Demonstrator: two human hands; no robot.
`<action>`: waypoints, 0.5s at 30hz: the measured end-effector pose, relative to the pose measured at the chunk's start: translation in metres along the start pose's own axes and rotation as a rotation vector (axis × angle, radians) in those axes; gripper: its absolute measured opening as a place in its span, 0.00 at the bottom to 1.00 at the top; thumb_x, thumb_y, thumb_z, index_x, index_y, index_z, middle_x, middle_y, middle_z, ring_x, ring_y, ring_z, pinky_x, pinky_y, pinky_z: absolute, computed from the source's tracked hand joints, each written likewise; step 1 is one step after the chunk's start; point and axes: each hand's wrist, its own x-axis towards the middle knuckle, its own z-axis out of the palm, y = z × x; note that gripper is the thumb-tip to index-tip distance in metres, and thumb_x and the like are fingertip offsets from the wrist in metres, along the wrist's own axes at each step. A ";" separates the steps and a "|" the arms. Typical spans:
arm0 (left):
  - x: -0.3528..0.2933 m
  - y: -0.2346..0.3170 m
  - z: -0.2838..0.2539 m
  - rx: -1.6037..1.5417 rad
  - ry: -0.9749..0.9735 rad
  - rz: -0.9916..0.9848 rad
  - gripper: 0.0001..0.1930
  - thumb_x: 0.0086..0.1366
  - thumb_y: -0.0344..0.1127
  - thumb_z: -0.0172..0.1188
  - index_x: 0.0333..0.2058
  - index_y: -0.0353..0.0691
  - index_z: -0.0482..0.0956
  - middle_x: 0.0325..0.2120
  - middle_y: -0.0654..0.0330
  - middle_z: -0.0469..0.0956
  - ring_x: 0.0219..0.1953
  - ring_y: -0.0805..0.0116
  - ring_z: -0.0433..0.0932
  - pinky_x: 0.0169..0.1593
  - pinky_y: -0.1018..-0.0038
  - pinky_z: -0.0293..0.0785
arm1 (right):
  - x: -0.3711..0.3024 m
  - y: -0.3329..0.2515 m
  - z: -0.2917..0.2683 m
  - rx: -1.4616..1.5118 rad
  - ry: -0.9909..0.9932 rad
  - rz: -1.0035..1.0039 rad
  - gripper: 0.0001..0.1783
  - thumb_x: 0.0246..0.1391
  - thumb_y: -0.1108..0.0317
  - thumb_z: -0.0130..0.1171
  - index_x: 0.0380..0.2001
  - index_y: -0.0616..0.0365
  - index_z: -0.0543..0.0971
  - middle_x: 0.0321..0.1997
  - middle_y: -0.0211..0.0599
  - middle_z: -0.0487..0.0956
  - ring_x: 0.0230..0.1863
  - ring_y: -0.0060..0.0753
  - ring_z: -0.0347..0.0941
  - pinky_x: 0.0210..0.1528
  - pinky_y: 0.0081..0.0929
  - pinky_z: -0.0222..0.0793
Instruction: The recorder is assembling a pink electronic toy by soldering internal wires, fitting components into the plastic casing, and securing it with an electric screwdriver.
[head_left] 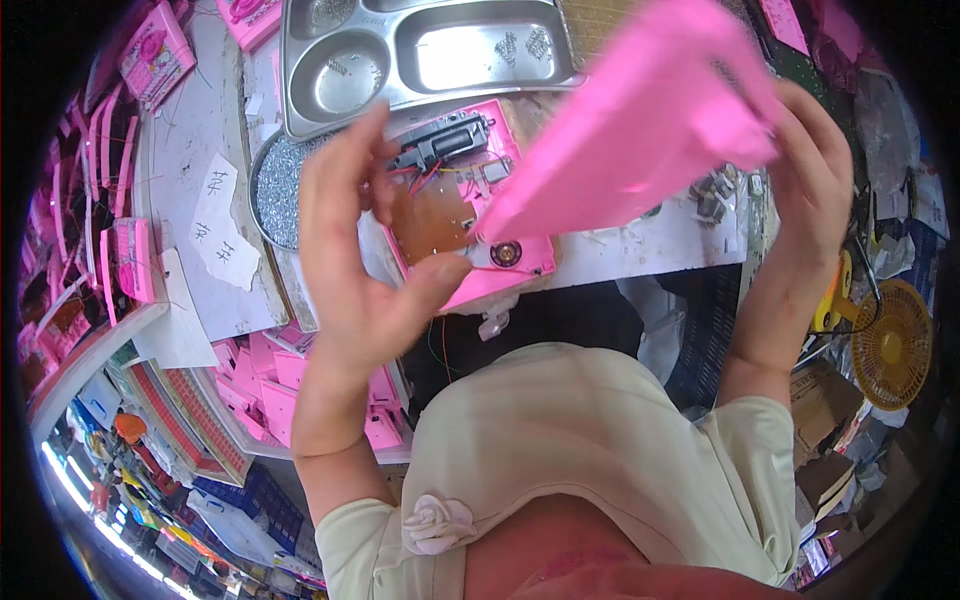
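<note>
My right hand [812, 165] grips the edge of a pink plastic cover [630, 130], which is held tilted above the table and blurred by motion. Below it lies an open pink plastic housing [508, 128], partly hidden by the cover. Inside the housing are a black mechanism [440, 143], thin wires and a round metal-centred part [506, 253]. At the housing's left side, my left hand [345, 265] is open, thumb and fingers spread. Its thumb overlaps the housing's lower left edge; whether it touches, I cannot tell.
A steel compartment tray [430, 97] with small metal parts stands behind the housing. Left of it sits a round container of small silver pieces [283, 185]. Pink parts [262, 385] are piled at lower left, and a yellow fan [890, 345] stands at right.
</note>
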 end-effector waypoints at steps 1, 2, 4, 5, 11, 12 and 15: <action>0.006 0.006 -0.005 -0.075 -0.112 -0.083 0.33 0.55 0.33 0.72 0.60 0.33 0.75 0.46 0.58 0.77 0.37 0.71 0.76 0.42 0.74 0.73 | 0.015 -0.003 0.012 -0.026 -0.072 0.120 0.17 0.67 0.69 0.52 0.52 0.72 0.78 0.47 0.39 0.81 0.48 0.28 0.77 0.51 0.23 0.70; 0.009 0.013 -0.010 -0.150 -0.134 -0.151 0.29 0.58 0.32 0.70 0.59 0.32 0.76 0.46 0.57 0.79 0.38 0.72 0.77 0.44 0.75 0.74 | 0.031 0.001 0.019 -0.045 -0.147 0.110 0.17 0.67 0.66 0.54 0.49 0.72 0.79 0.45 0.38 0.81 0.48 0.26 0.77 0.50 0.24 0.71; 0.011 0.022 -0.020 -0.281 -0.061 -0.281 0.23 0.64 0.31 0.67 0.57 0.31 0.77 0.46 0.55 0.81 0.40 0.74 0.80 0.47 0.77 0.76 | 0.056 -0.010 0.072 0.220 -0.028 0.127 0.16 0.63 0.70 0.59 0.51 0.69 0.77 0.39 0.39 0.83 0.37 0.29 0.80 0.41 0.25 0.76; 0.016 0.017 -0.023 -0.367 -0.004 -0.330 0.21 0.67 0.31 0.65 0.57 0.30 0.77 0.47 0.54 0.82 0.42 0.74 0.81 0.49 0.77 0.76 | 0.052 -0.013 0.082 0.221 -0.037 0.110 0.17 0.62 0.70 0.60 0.52 0.68 0.76 0.38 0.39 0.83 0.34 0.30 0.80 0.40 0.25 0.76; -0.017 -0.012 -0.021 -0.246 0.134 -0.388 0.28 0.71 0.33 0.63 0.63 0.24 0.68 0.43 0.55 0.83 0.43 0.72 0.81 0.49 0.76 0.77 | -0.009 0.018 0.147 -0.101 -0.191 0.058 0.38 0.63 0.70 0.62 0.73 0.53 0.58 0.29 0.32 0.81 0.24 0.21 0.74 0.29 0.19 0.70; -0.026 -0.015 -0.018 -0.068 0.077 -0.346 0.30 0.69 0.33 0.65 0.65 0.24 0.66 0.38 0.57 0.82 0.39 0.73 0.80 0.45 0.76 0.76 | -0.019 0.020 0.147 -0.192 -0.193 0.083 0.38 0.63 0.69 0.62 0.73 0.54 0.59 0.25 0.34 0.79 0.23 0.25 0.75 0.29 0.22 0.70; -0.046 -0.015 -0.011 0.305 -0.066 -0.255 0.37 0.65 0.35 0.68 0.68 0.26 0.62 0.28 0.61 0.77 0.28 0.75 0.74 0.34 0.76 0.72 | -0.055 0.040 0.140 -0.425 -0.179 0.113 0.37 0.62 0.64 0.63 0.71 0.54 0.62 0.19 0.40 0.75 0.21 0.41 0.76 0.26 0.33 0.68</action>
